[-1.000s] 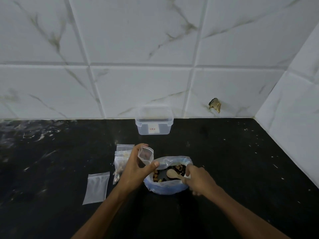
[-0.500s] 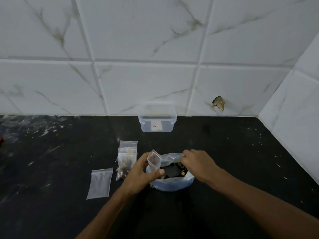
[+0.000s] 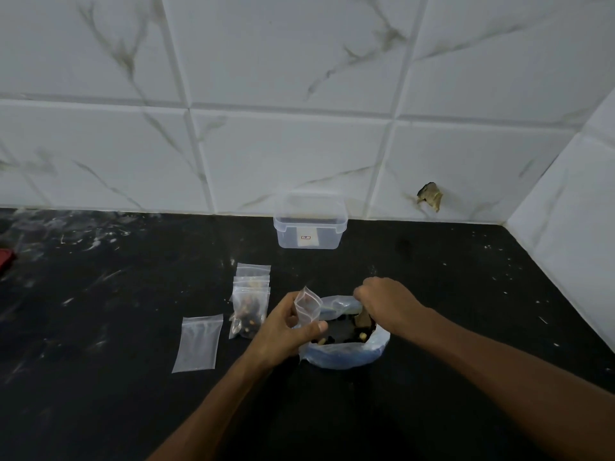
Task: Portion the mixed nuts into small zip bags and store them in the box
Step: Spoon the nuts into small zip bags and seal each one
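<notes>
A: What's the step, as you read it?

B: Filling one more small bag. Nearest the front edge of the desk (image 3: pixel 466 267), the left hand (image 3: pixel 283 331) pinches an empty zip bag (image 3: pixel 307 306) upright between thumb and fingers, right at the near-left rim of the nut bag (image 3: pixel 346 356). The right hand (image 3: pixel 382 302) is curled over that big bag's far rim, gripping something brown that I take for a spoon (image 3: pixel 362 319), though it is mostly hidden.

A: How should it be done well?

B: I'd spread the zip bag's mouth wide and keep it over the nut bag, so strays fall back in. Tip the scoop slowly; the mouth is narrow and the film is limp.

A: And the rest?

B: Left of the hands, a flat empty bag (image 3: pixel 198 342), then filled bags (image 3: pixel 249 311) stacked just beyond it. The box (image 3: pixel 309 227) stands against the wall at the desk's back edge, well apart. It looks lidded, so I judge that storing comes later.
</notes>
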